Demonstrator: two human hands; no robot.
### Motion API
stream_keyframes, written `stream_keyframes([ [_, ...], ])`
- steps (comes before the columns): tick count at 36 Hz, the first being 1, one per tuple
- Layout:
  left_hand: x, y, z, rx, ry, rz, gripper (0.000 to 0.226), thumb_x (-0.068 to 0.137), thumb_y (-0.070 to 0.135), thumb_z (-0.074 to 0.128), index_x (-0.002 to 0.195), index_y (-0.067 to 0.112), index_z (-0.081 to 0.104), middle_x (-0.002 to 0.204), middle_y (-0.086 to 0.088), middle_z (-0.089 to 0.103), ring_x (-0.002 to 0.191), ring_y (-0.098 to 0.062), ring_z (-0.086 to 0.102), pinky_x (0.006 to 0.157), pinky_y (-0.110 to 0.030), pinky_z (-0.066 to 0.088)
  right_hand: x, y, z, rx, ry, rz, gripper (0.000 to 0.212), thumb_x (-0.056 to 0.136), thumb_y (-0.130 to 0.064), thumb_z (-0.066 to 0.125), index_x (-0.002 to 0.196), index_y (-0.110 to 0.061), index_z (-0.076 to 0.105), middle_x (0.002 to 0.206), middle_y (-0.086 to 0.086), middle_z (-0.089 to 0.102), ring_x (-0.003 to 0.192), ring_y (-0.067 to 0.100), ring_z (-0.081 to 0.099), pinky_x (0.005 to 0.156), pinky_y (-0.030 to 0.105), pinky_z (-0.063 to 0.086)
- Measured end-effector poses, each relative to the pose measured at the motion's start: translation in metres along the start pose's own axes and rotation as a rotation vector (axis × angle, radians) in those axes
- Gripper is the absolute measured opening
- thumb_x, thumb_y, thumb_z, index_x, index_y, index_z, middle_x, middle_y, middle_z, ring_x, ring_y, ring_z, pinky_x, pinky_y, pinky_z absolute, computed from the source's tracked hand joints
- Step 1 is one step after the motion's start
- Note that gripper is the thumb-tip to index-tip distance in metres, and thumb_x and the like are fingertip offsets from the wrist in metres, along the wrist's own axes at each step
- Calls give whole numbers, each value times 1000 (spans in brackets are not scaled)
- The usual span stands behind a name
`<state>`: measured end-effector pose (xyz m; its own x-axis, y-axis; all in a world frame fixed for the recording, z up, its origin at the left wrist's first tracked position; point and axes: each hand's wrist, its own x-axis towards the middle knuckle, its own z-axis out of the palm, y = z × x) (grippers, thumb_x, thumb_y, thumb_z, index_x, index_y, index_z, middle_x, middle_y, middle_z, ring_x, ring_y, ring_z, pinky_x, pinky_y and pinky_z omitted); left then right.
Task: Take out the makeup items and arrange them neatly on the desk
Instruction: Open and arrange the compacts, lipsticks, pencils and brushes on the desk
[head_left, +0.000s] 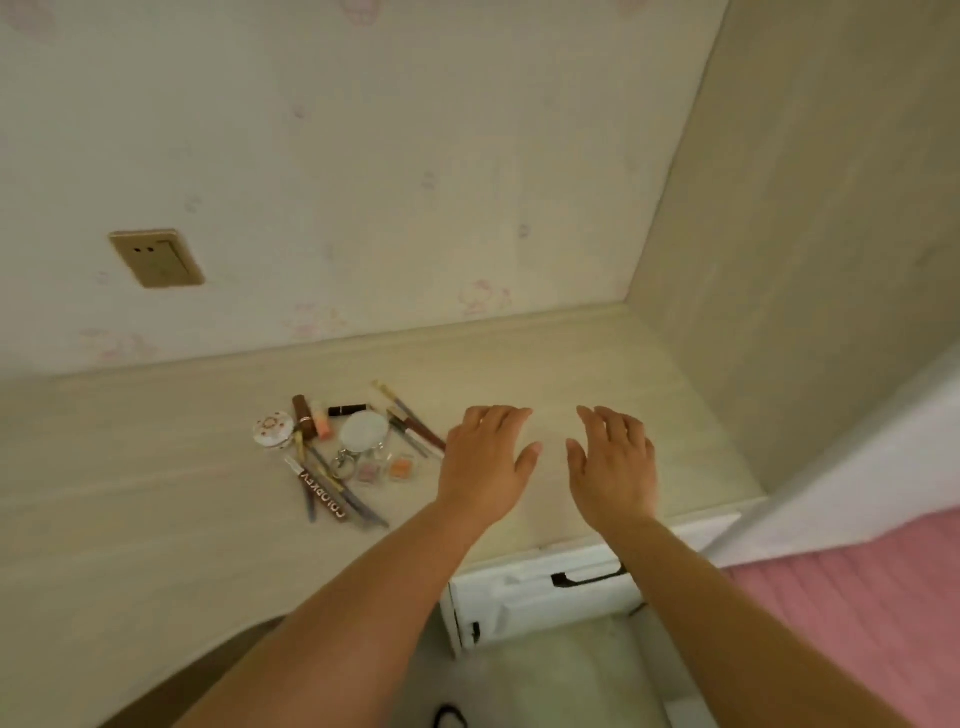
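Both hands flat, empty, apart: left hand (485, 462), right hand (613, 462). Makeup pile (343, 452) lies jumbled just left of your left hand. Sort it singly, pencils parallel.

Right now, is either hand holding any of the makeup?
No, the left hand and right hand are open above bare desk, beside the makeup pile.

Makeup pile (343, 457) on desk (130, 467), left of both hands; wall socket (157, 258) behind.
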<state>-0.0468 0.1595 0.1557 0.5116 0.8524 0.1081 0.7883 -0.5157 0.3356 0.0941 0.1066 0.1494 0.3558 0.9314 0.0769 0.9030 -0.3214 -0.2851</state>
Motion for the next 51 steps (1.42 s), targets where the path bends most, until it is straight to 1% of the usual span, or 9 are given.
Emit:
stream_keyframes([
  [6, -35, 105, 29, 25, -90, 157, 56, 97, 47, 33, 148, 25, 21, 152, 7, 27, 138, -17, 22, 109, -34, 25, -82, 91, -42, -44, 3, 136, 50, 99, -37, 31, 146, -20, 26, 150, 1, 31, 138, 23, 23, 112, 36, 21],
  [10, -55, 168, 48, 91, -155, 255, 59, 97, 50, 29, 150, 28, 12, 158, 6, 14, 144, -19, 10, 116, -39, 16, -136, 146, -64, -93, -25, 273, 53, 99, -42, 25, 148, -24, 19, 155, -2, 22, 142, 22, 16, 117, 37, 17],
  [14, -72, 229, 61, 140, -243, 388, 60, 97, 49, 29, 150, 30, 7, 159, 6, 4, 146, -21, -1, 118, -45, 6, -185, 193, -87, -97, -43, 416, 55, 99, -43, 22, 150, -26, 9, 158, -1, 11, 146, 22, 6, 119, 38, 9],
  [18, -86, 291, 76, 169, -287, 557, 60, 98, 50, 28, 150, 33, 2, 159, 7, -2, 146, -21, -6, 118, -47, 0, -234, 235, -106, -94, -9, 566, 57, 99, -45, 23, 150, -26, 9, 159, -2, 10, 146, 22, 6, 120, 38, 7],
  [21, -96, 338, 87, 187, -304, 693, 62, 97, 51, 28, 150, 33, 0, 159, 6, -3, 146, -21, -8, 118, -48, 0, -271, 264, -120, -87, 30, 699, 56, 99, -45, 22, 150, -26, 10, 159, -2, 9, 146, 22, 6, 120, 38, 5],
  [26, -126, 414, 102, 187, -367, 903, 64, 97, 49, 31, 150, 31, 0, 159, 4, -6, 146, -21, -8, 117, -47, -2, -337, 300, -138, -65, 119, 931, 51, 100, -36, 26, 149, -24, 15, 158, 0, 12, 145, 23, 9, 119, 38, 9],
  [33, -212, 497, 140, 172, -509, 1173, 65, 96, 48, 35, 150, 30, 3, 160, 3, -3, 147, -21, -6, 118, -51, 1, -452, 331, -140, -21, 192, 1248, 51, 100, -35, 26, 149, -23, 17, 157, 1, 15, 145, 23, 11, 117, 37, 10],
  [40, -321, 564, 157, 145, -576, 1364, 63, 97, 47, 35, 150, 30, 5, 159, 5, -3, 146, -19, -7, 117, -49, -3, -576, 353, -141, -8, 284, 1428, 47, 98, -27, 35, 144, -19, 30, 150, 3, 31, 137, 26, 24, 111, 37, 24],
  [51, -512, 676, 176, 94, -609, 1497, 62, 97, 44, 37, 150, 28, 9, 159, 3, 4, 146, -20, -1, 117, -48, 1, -776, 408, -169, -55, 312, 1543, 45, 99, -26, 31, 143, -20, 30, 149, 2, 33, 136, 23, 26, 111, 34, 21],
])
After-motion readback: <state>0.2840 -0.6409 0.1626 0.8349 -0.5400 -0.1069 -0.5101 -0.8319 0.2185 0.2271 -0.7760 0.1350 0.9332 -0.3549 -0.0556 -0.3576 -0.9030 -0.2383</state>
